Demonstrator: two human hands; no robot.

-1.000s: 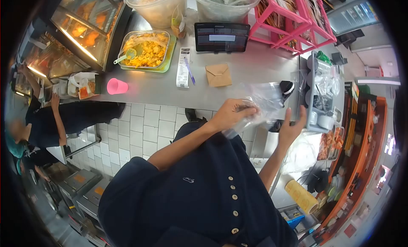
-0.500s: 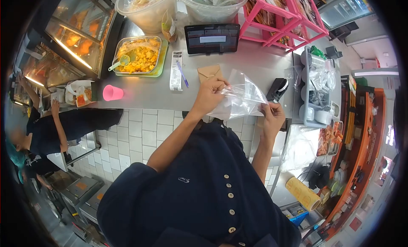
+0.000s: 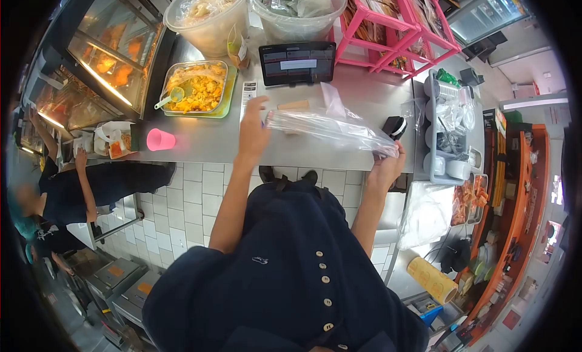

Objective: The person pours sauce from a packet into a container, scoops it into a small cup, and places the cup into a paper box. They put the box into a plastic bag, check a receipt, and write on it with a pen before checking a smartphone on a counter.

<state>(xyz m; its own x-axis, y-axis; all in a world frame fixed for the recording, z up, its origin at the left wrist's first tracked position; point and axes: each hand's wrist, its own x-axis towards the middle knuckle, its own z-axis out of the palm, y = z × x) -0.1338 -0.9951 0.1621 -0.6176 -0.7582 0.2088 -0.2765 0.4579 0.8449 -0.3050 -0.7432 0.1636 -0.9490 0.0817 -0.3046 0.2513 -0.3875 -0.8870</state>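
A clear plastic bag (image 3: 339, 130) stretches sideways over the metal counter, drawn out long and narrow. My right hand (image 3: 387, 165) pinches its right end. Close by the bag's left end is my left hand (image 3: 253, 132), smeared by motion; I cannot tell whether its fingers grip the plastic. A printed receipt (image 3: 249, 92) lies just beyond that hand, partly covered by it. Behind the bag, a small brown paper packet (image 3: 293, 106) shows in part. A black stapler-like tool (image 3: 394, 127) rests beside the bag's right end.
Behind the bag stands a tablet (image 3: 297, 64), with pink racks (image 3: 379, 43) to its right. On the left are a glass tray of yellow food (image 3: 200, 88) and a pink cup (image 3: 160, 140). A grey bin of packaging (image 3: 433, 140) sits right. Another person (image 3: 73, 191) works far left.
The bag has gone from crumpled between both hands to stretched out long. My left hand has moved left, away from the brown packet; my right hand stays near the same place.
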